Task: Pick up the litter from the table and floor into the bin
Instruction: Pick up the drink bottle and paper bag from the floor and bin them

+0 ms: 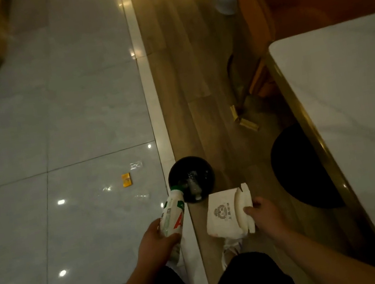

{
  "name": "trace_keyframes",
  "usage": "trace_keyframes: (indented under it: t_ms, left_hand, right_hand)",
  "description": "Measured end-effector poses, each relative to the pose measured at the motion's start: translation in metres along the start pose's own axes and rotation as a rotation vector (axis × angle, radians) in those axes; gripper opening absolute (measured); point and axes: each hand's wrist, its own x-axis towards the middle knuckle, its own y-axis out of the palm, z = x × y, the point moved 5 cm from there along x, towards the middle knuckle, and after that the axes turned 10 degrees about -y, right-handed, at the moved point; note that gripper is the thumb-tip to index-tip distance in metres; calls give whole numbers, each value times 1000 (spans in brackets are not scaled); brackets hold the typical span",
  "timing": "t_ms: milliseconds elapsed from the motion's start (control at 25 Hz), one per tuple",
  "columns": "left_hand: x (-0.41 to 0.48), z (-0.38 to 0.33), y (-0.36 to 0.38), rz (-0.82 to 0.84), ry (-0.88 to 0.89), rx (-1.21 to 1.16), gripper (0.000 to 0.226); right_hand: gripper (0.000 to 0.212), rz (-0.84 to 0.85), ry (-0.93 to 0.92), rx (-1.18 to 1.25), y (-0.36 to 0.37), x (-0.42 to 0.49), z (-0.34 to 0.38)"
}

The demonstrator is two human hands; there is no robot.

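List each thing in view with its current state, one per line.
Left hand: shut on the white bottle.
White bottle: held tilted, cap end at the bin's rim.
Right hand: shut on the paper bag.
Paper bag: held, crumpled, beside the bin.
Bin: upright, open, something pale inside.
Yellow wrapper: lying on the tiles.

Bare forearms, black trousers (249, 280), white shoe (230, 251).

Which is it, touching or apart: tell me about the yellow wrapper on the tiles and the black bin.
Apart. The head view shows the yellow wrapper lying flat on the grey tiles, with bare glossy floor between it and the black bin, which stands to its right.
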Motion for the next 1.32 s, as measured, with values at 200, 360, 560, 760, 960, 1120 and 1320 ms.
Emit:
trace_keyframes:
  t_ms: [200, 360, 560, 760, 960, 1120, 1320]
  left_hand:
    - [89, -8, 36, -4, -132, -2, 67]
    - [196, -2, 70, 3, -166, 31, 67]
    - [309, -3, 114, -32, -114, 139, 63]
    - [364, -12, 144, -78, -142, 193, 67]
    - [381, -15, 156, -72, -146, 217, 73]
    - [378, -11, 152, -58, -94, 277, 65]
    - [352, -1, 135, -49, -34, 363, 54]
  right_hand:
    - [12, 58, -15, -139, 31, 93, 12]
    - [13, 50, 6, -185, 79, 170, 0]
    - [13, 0, 19, -250, 135, 254, -19]
    - [16, -5, 21, -314, 178, 298, -32]
    - [27, -7, 4, -223, 207, 306, -45]
    - [26, 49, -1, -173, 219, 296, -59]
    - [22, 177, -6, -249, 212, 277, -68]
